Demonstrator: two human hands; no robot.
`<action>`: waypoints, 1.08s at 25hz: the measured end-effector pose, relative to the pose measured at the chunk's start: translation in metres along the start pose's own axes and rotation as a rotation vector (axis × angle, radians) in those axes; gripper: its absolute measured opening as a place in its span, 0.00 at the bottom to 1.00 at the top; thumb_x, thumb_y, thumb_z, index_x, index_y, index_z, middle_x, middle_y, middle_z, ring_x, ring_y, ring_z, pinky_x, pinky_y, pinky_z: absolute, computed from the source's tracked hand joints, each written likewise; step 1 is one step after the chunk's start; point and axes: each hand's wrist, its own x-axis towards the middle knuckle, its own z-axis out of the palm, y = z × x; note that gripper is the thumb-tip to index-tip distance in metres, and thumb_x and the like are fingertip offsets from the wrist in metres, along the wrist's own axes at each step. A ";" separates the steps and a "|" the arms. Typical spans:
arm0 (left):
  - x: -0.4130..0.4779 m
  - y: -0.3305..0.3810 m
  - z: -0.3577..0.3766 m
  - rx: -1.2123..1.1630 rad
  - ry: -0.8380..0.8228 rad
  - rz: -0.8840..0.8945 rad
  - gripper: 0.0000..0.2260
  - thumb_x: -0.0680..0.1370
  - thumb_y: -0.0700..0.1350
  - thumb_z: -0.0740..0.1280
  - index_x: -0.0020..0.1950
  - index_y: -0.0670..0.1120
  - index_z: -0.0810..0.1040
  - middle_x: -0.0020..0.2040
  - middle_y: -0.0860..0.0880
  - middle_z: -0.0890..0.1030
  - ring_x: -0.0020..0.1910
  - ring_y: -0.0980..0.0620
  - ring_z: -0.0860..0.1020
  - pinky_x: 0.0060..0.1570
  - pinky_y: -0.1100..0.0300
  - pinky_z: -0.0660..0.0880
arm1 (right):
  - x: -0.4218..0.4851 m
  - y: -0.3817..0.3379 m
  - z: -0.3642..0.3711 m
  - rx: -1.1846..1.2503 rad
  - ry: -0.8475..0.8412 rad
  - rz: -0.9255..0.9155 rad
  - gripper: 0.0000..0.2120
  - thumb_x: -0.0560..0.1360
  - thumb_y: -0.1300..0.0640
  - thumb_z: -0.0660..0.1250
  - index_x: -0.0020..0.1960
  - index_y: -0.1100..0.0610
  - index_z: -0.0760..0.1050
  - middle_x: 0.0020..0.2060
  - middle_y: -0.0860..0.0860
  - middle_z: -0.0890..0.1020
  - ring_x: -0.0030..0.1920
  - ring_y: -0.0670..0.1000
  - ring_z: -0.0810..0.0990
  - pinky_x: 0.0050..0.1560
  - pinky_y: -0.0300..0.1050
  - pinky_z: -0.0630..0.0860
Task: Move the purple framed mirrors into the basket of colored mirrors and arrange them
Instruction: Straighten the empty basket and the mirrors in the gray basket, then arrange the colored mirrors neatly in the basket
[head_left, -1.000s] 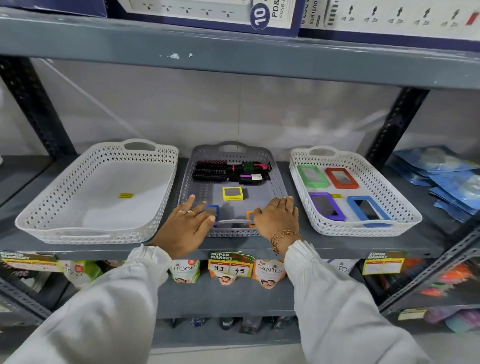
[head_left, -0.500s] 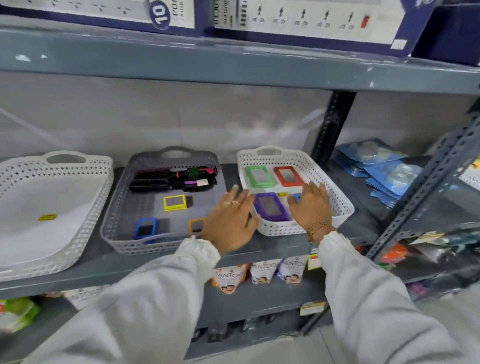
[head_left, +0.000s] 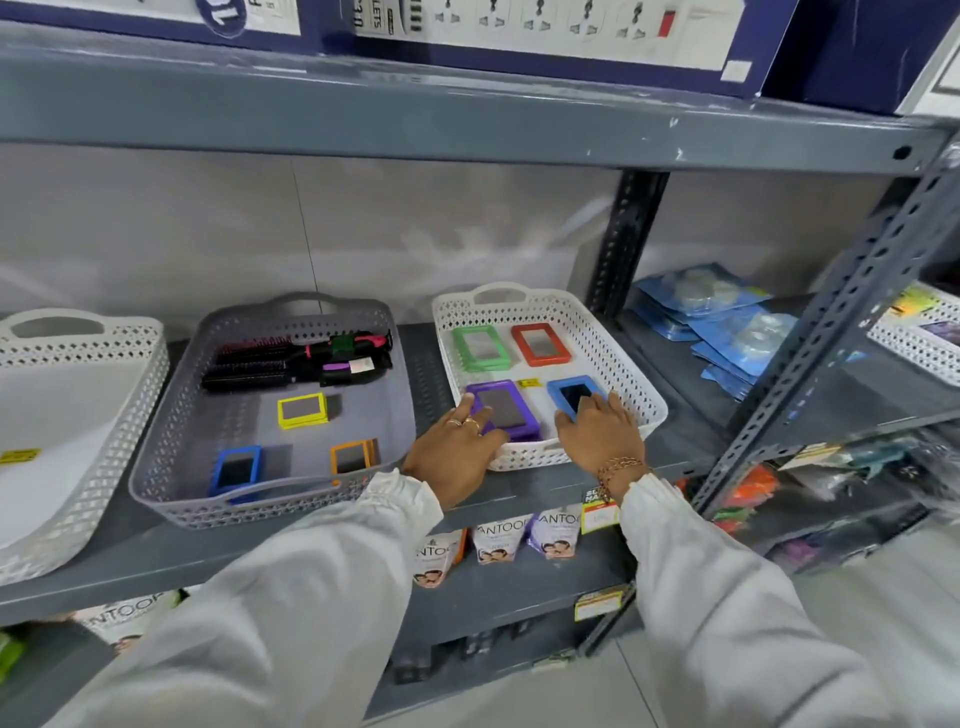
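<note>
Two hands reach into the white basket (head_left: 639, 384) on the right of the grey shelf (head_left: 670, 457). Our left hand (head_left: 452, 452) lies flat, fingers loosely spread, with its fingertips on the near left edge of the purple framed mirrors (head_left: 503, 409); the grip is open and closes around nothing that we can see. Our right hand (head_left: 597, 431) is likewise spread and flat, its fingertips resting on the near end of the blue mirror (head_left: 571, 396), holding nothing. The purple framed mirrors lie flat as a small stack in the basket's front left part, just beside the blue mirror at the front right. Behind them lie the green mirrors (head_left: 480, 349) at the back left and the red mirror (head_left: 540, 344) at the back right, and a small yellow tag (head_left: 530, 383) sits between the four.

To the left stands a grey basket (head_left: 171, 415), near the white one but apart from it. It holds hairbrushes (head_left: 291, 358) at the back, a yellow mirror (head_left: 302, 409) in the middle, a small blue mirror (head_left: 235, 470) at the front left and an orange mirror (head_left: 352, 457) at the front right.
</note>
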 end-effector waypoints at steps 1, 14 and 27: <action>0.000 0.000 -0.001 0.006 0.000 0.001 0.16 0.80 0.40 0.55 0.67 0.46 0.68 0.75 0.40 0.60 0.75 0.39 0.51 0.71 0.49 0.57 | 0.000 0.000 0.000 -0.002 -0.009 0.001 0.26 0.80 0.49 0.52 0.72 0.64 0.62 0.75 0.57 0.62 0.77 0.58 0.52 0.76 0.54 0.51; 0.051 -0.026 -0.058 -0.567 -0.247 -0.159 0.20 0.82 0.43 0.51 0.73 0.39 0.58 0.74 0.39 0.59 0.73 0.42 0.58 0.71 0.52 0.55 | 0.022 -0.062 -0.028 0.208 -0.063 0.025 0.15 0.78 0.61 0.58 0.60 0.68 0.73 0.60 0.64 0.78 0.61 0.63 0.76 0.58 0.49 0.73; 0.141 -0.054 -0.020 -0.306 -0.473 -0.119 0.15 0.80 0.43 0.55 0.60 0.36 0.73 0.62 0.37 0.75 0.60 0.41 0.73 0.58 0.54 0.68 | 0.057 -0.065 -0.001 0.142 -0.399 0.205 0.07 0.80 0.61 0.55 0.50 0.61 0.70 0.50 0.59 0.75 0.63 0.60 0.76 0.47 0.44 0.67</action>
